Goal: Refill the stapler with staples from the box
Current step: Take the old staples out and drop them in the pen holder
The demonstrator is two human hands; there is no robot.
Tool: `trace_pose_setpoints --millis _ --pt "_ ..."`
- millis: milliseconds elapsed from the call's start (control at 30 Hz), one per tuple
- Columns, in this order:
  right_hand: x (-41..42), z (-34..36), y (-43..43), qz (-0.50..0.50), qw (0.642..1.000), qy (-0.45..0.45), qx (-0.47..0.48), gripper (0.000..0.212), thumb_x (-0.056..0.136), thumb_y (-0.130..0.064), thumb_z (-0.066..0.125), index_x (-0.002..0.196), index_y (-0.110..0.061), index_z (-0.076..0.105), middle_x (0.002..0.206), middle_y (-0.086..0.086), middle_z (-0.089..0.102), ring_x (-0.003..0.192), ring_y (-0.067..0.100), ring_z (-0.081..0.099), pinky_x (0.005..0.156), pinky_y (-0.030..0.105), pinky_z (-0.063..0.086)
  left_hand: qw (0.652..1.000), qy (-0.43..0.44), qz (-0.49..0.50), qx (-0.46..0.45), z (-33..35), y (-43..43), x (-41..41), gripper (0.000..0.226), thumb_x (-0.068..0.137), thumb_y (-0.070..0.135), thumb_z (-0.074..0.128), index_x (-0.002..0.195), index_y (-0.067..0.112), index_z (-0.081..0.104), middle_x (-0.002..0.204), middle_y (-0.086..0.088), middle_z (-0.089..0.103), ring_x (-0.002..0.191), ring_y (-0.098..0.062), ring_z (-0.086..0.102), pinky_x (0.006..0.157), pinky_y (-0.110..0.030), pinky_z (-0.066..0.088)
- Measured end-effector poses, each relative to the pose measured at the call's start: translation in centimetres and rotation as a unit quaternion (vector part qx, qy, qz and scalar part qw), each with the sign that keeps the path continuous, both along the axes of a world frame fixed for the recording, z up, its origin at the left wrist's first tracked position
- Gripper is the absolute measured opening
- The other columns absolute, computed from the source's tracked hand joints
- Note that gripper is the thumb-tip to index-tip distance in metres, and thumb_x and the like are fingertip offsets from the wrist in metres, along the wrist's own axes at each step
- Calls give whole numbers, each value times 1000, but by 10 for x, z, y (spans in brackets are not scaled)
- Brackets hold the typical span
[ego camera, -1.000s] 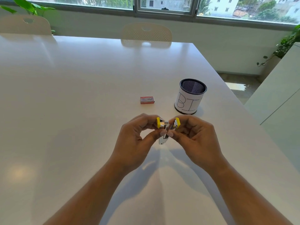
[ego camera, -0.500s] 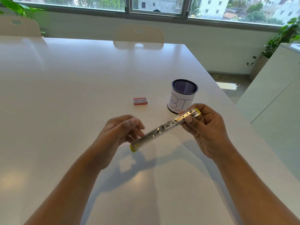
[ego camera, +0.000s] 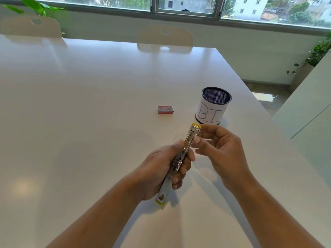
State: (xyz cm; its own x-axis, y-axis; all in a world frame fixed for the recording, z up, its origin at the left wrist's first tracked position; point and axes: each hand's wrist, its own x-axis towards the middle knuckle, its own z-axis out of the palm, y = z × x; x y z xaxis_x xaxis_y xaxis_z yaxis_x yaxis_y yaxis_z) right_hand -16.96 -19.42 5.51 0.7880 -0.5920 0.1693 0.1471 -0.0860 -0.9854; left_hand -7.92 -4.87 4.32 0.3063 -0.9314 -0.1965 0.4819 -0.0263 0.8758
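The yellow-tipped metal stapler (ego camera: pixel 190 138) is swung fully open into one long strip, pointing away from me above the white table (ego camera: pixel 89 104). My left hand (ego camera: pixel 161 169) grips its middle, and the near yellow end sticks out below the palm. My right hand (ego camera: pixel 220 149) hovers at the far half, fingers loosely curled, thumb and fingertips touching or nearly touching its side. The small red staple box (ego camera: pixel 165 109) lies shut on the table beyond the hands, apart from both.
A black mesh pen cup (ego camera: pixel 214 106) wrapped in white paper stands right of the box, close to the table's right edge. Two pale chairs (ego camera: pixel 164 39) stand at the far side. A white cabinet (ego camera: pixel 308 104) is to the right.
The stapler was folded between both hands, then swung open flat. It has turned from slanting sideways to pointing away from me; my left hand now grips its middle and my right hand has loosened.
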Motion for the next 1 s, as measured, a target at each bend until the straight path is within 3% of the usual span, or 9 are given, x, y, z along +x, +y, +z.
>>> trace_pose_setpoints --millis 133,267,400,500,633,800,1000 --pt "-2 1 3 -35 999 -10 -36 31 72 -34 78 101 -25 70 88 -1 77 70 23 75 62 28 61 999 17 32 -1 -1 -1 0 42 102 36 39 89 10 70 64 -2 54 46 -11 45 39 -22 37" --pt "-4 0 4 -85 985 14 -151 28 77 -28 80 102 -31 69 93 -9 75 63 17 71 58 23 60 998 23 57 -8 -3 -3 0 35 95 40 53 80 13 71 66 -2 58 52 -12 56 48 -26 52" --pt "-6 1 6 -105 973 9 -207 23 74 -38 79 95 -31 72 92 -11 74 62 10 68 53 14 52 993 -77 88 1 -5 -3 4 39 88 50 59 75 15 71 57 3 59 48 -8 54 48 -20 48" --pt "-7 2 8 -121 956 -16 -266 25 74 -28 83 98 -28 73 93 -8 71 68 9 68 53 11 50 990 -102 100 -7 -4 -3 7 39 85 51 64 71 17 72 54 5 59 43 -5 52 44 -15 42" --pt "-8 2 10 -100 956 -30 -274 16 79 -17 81 92 -25 76 89 -7 72 67 16 66 53 20 53 987 -112 114 -15 -6 -3 6 39 82 52 67 68 15 72 51 3 58 40 -5 50 42 -15 41" --pt "-7 1 13 -60 964 -33 -259 13 79 -10 78 82 -23 77 79 -11 71 65 15 63 54 15 49 988 -68 136 -14 -7 -7 5 39 76 49 69 61 14 70 42 4 51 31 -5 42 35 -15 36" --pt "-7 0 18 -43 961 -37 -271 9 79 -8 76 78 -17 74 79 -12 68 68 14 64 49 25 50 986 -11 167 5 -8 -7 5 40 79 46 70 60 12 68 48 -1 48 37 -8 42 38 -18 38"
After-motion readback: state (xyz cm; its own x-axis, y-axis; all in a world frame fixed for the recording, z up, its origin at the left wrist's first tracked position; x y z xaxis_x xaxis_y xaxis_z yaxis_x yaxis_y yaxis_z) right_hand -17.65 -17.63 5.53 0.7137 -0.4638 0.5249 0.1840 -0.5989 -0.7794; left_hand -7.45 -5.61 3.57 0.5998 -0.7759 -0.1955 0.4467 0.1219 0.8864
